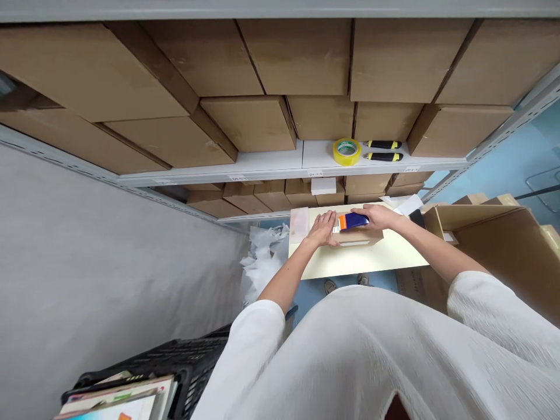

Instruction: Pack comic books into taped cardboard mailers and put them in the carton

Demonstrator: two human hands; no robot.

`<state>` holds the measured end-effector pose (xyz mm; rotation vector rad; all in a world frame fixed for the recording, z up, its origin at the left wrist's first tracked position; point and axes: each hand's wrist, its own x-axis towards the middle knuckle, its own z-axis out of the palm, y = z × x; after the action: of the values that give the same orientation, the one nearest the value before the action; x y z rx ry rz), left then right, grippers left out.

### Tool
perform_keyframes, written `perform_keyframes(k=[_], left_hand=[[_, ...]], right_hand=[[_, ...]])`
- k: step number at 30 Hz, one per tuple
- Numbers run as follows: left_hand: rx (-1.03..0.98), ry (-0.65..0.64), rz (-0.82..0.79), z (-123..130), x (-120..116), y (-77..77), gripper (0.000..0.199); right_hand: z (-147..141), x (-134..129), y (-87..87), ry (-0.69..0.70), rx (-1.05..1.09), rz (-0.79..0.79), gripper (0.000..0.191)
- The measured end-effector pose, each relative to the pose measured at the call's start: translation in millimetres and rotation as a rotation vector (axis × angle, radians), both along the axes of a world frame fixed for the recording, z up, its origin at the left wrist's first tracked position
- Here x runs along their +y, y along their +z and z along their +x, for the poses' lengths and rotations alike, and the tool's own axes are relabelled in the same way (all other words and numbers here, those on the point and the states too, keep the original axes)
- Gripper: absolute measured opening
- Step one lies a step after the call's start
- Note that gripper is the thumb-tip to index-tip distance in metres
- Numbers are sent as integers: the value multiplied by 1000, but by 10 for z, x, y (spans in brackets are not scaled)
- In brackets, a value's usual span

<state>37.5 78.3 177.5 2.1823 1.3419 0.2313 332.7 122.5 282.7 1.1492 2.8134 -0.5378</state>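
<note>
A small brown cardboard box point(365, 235) lies on a pale yellow board point(324, 267) in front of me. My left hand point(322, 229) rests on the box's left end, its fingers spread. My right hand point(374, 216) is closed round a dark blue tool with an orange band point(353, 220), which lies over the top of the box. The tool's left edge is close to my left hand's fingers. A label or print with white marks shows between the tool and my left hand.
Grey shelves point(262, 166) full of brown boxes stand ahead, holding yellow tape point(347, 151) and two cutters point(384, 150). A large open carton point(503, 239) is at the right, white paper scraps point(265, 256) left of the board, and a black crate point(203, 361) at the lower left.
</note>
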Motion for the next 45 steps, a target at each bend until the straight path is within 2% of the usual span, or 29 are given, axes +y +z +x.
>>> perform_keyframes(k=[4, 10, 16, 24, 32, 45], left_hand=[[15, 0, -6, -16, -3, 23, 141], [33, 18, 4, -117, 6, 56, 142], [107, -42, 20, -73, 18, 108, 146], [171, -75, 52, -67, 46, 157, 147], [184, -66, 82, -231, 44, 108, 147], [190, -55, 55, -248, 19, 145, 145]], right_hand=[[237, 49, 40, 14, -19, -27, 71], [816, 51, 108, -28, -72, 9, 68], [1212, -37, 35, -59, -36, 27, 67], [1423, -81, -121, -30, 46, 27, 69], [1667, -14, -186, -35, 13, 77, 67], [1749, 3, -244, -27, 13, 95, 71]])
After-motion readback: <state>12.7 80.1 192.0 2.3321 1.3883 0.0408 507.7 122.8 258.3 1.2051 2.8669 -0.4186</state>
